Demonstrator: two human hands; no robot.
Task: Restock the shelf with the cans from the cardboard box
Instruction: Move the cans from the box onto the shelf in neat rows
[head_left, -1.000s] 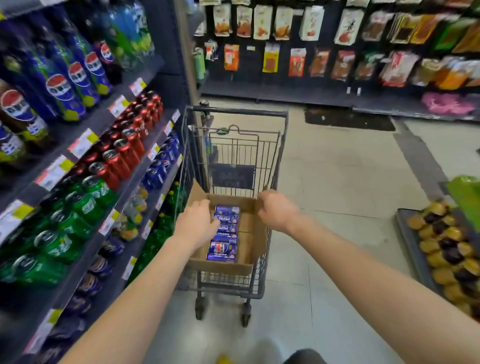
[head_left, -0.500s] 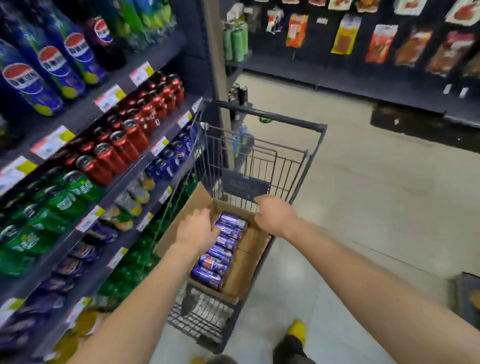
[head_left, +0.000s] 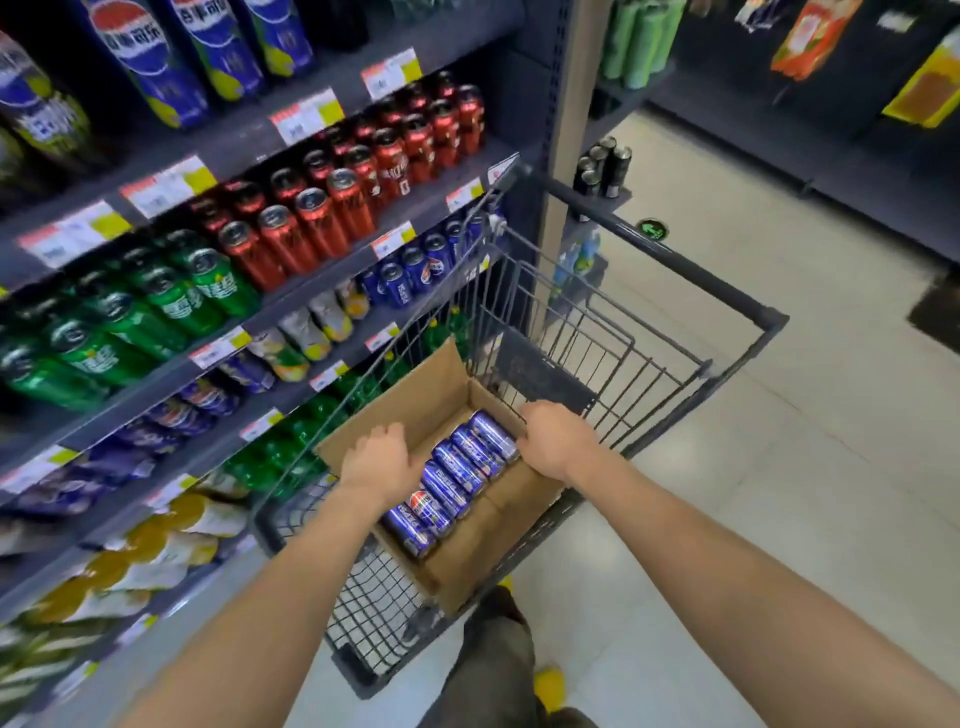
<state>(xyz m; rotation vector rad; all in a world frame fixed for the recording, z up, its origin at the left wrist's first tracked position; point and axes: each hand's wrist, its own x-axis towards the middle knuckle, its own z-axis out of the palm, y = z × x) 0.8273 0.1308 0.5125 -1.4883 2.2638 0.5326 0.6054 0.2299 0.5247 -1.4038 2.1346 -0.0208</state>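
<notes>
An open cardboard box (head_left: 501, 538) sits in the basket of a wire shopping cart (head_left: 680, 262). A row of blue cans (head_left: 457, 480) lies on its side along the box's left half. My left hand (head_left: 379, 462) rests palm down on the box's left wall, fingers stretched out, just beside the cans. My right hand (head_left: 558, 441) is curled over the box's far right corner. The drinks shelf (head_left: 291, 306) stands to the left, with matching blue cans (head_left: 410, 275) upright at its right end, close to the cart's corner.
Red cans (head_left: 337, 208) and green cans (head_left: 156, 306) fill the shelf above. Bottles and pouches line the lower shelves. A post (head_left: 566, 130) ends the shelf unit. My legs and a yellow shoe (head_left: 550, 683) stand behind the cart. Open aisle floor lies to the right.
The view has swung left and closer to the shelf, and the cart now sits angled against it. My left hand's fingers have stretched out flat. My right hand stays on the box.
</notes>
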